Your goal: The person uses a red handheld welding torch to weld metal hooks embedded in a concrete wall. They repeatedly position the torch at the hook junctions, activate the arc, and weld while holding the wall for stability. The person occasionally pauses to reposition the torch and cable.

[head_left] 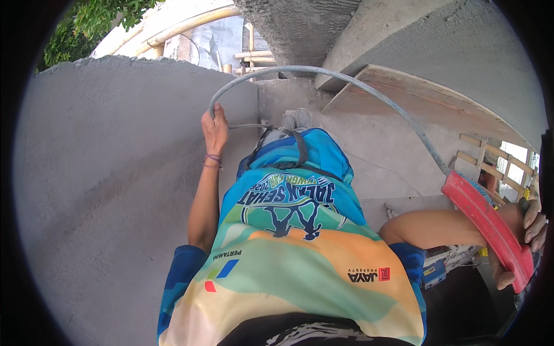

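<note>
Two bare hands are sharing one rig: a red handheld power tool (482, 216) off at the far right, with a grey flexible hose (288, 68) coming out of its nose. My guess is a portable concrete vibrator, but I can't swear to it from this angle.

The hose loops up and over in front of the body, well clear of the printed shirt (306, 196). Holding it wide like that is probably about stopping it kinking or flopping onto the legs and shoes (296, 118), since it looks pretty stiff. The tool sits tilted out by the person's right side, maybe because the arch needs that much room, and the elbow's bent so it looks like the arm can take the weight.

As for grip, the left hand (216, 130) is curled into a fist around the hose, thumb up top, right beside the plastered wall (104, 150). Some thinner grey line (248, 125) runs from behind that hand toward the waist; can't tell if it's more of the same hose. The right hand (535, 226) is part closed around the back of the red housing, fingers over one side and thumb on the other. Whether a finger's on a switch, no idea, the dark rim hides it.

Behind the hose there's a wooden board (415, 95) slanting under the concrete.
</note>
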`<state>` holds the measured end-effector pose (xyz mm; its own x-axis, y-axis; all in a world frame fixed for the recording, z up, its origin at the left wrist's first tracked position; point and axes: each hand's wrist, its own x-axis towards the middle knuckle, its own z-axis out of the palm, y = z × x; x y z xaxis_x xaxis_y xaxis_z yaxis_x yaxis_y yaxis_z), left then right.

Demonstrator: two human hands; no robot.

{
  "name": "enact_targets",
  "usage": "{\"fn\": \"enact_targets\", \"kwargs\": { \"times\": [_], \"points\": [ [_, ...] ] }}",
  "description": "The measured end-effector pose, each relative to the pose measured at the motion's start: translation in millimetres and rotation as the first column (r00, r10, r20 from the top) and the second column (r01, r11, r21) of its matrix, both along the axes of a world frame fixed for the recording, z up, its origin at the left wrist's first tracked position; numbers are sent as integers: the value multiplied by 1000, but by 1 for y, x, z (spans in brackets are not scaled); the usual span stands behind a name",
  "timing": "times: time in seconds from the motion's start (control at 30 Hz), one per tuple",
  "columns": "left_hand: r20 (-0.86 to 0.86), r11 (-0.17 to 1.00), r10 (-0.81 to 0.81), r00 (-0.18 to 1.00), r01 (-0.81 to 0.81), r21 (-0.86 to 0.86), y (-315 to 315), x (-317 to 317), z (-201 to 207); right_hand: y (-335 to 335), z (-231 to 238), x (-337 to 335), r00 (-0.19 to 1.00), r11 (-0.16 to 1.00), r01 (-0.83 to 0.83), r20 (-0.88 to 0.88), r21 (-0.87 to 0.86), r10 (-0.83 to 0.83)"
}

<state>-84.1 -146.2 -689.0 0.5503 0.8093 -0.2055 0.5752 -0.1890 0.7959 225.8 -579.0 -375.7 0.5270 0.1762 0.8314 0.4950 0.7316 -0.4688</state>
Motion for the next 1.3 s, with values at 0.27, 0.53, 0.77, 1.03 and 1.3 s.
{"fn": "enact_targets", "kwargs": {
  "times": [0.27,0.53,0.77,1.03,1.3],
  "points": [
    [394,736,161,905,-376,563,2,-32,105,29,-85,-36,988,953,-58,-156,-298,12],
    [681,165,38,731,-677,717,41,-68,259,170,-88,-59,902,828,-390,-349,-403,255],
    [800,-171,-24,599,-791,587,15,-142,331,278,-17,-99,901,922,-339,-344,-184,263],
    [612,-625,518,597,-225,748,-37,-219,366,390,122,-113,965,970,-243,-98,16,243],
    [516,-578,722,461,-9,816,-28,-212,364,443,189,-122,996,996,-84,-13,-31,83]
  ]
}}
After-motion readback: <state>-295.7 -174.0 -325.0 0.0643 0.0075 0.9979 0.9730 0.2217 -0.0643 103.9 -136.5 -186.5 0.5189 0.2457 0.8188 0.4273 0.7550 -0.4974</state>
